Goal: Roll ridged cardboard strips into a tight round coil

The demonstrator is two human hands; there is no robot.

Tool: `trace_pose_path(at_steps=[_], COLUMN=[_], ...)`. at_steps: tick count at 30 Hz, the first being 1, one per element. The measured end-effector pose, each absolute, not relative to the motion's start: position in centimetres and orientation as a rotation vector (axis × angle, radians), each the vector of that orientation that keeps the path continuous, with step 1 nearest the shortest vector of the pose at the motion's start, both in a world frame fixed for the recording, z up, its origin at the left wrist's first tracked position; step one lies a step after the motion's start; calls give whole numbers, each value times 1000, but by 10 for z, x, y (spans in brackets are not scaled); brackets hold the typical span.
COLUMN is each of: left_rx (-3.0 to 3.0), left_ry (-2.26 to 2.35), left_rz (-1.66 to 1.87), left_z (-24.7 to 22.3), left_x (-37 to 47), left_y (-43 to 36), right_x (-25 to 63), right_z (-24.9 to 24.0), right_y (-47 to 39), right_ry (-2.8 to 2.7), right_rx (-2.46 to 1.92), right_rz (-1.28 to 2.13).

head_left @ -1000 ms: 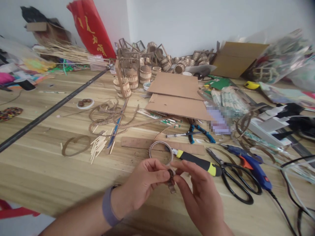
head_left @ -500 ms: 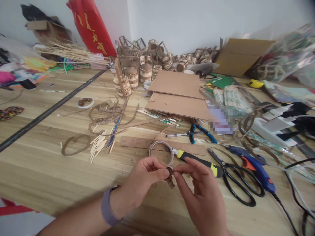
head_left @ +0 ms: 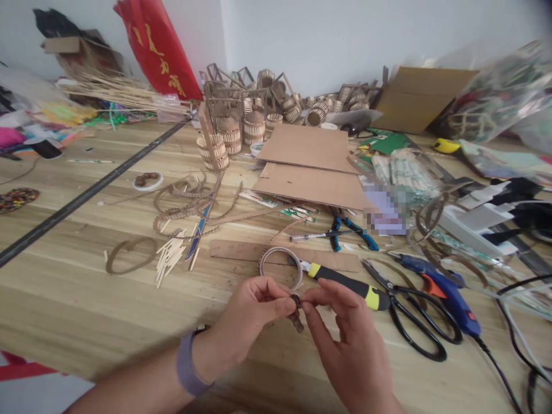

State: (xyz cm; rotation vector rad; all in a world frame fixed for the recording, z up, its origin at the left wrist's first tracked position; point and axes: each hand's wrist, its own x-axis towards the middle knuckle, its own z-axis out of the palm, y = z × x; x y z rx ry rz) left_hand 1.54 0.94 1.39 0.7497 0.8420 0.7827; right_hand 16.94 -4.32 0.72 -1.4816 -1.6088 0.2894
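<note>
Table (head_left: 107,322) stretching beneath left hand (head_left: 252,316) and right hand (head_left: 353,339)
Just on the near side of a pale ring (head_left: 281,250), both are pinching a small brown coil (head_left: 296,318) between thumb and fingertips (its tail is hanging down).

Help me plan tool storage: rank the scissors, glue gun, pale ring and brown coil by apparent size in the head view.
Largest to smallest, as they look:
1. Scissors and glue gun: too alike to rank
2. Pale ring
3. Brown coil, counting only what shows, as it is partly covered
</note>
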Motion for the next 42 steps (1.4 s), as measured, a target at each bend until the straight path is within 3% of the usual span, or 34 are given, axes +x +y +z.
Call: trace_pose_path(at_steps=[12,26,42], left_rx=[750,696,747], left_ry=[866,818,851], left_rz=[761,820,814], left_z=[16,16,17], left_x=[16,15,17], left_y=[10,13,10], right_x=[165,163,165], right_z=[13,12,3], right_y=[-38,-39,-40], right_ry=[-1679,-1683,-1545], right_rx=[-1467,-1442,-1408], right_rz=[34,17,278])
